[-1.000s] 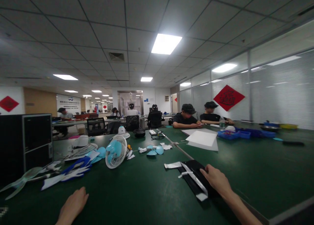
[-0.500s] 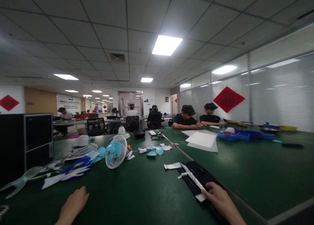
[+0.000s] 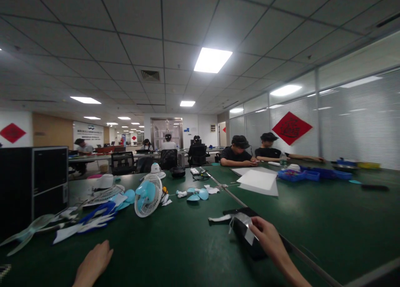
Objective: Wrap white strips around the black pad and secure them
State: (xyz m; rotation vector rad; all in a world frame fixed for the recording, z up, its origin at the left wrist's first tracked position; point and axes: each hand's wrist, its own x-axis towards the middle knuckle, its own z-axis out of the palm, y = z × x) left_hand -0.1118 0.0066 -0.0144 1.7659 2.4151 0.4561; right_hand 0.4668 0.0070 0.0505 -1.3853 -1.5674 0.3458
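On the right, my right hand pinches the near edge of a thin whitish strip or flap, which looks partly see-through and blurred. The strip lies over a black flat item on the green table, and a narrow white end sticks out at its left. My left hand rests at the lower left with its fingers curled together and nothing visible in it; the fingertips point away from the camera.
A white and blue fan stands left of centre, near blue and white gloves and a black computer case. Blue blades, white sheets and blue trays lie farther back. Two people sit across the table.
My right hand has moved up and slightly left, pulling the whitish strip along, which now looks folded and shorter. My left hand has hardly moved. A seated person's arm reaches farther right.
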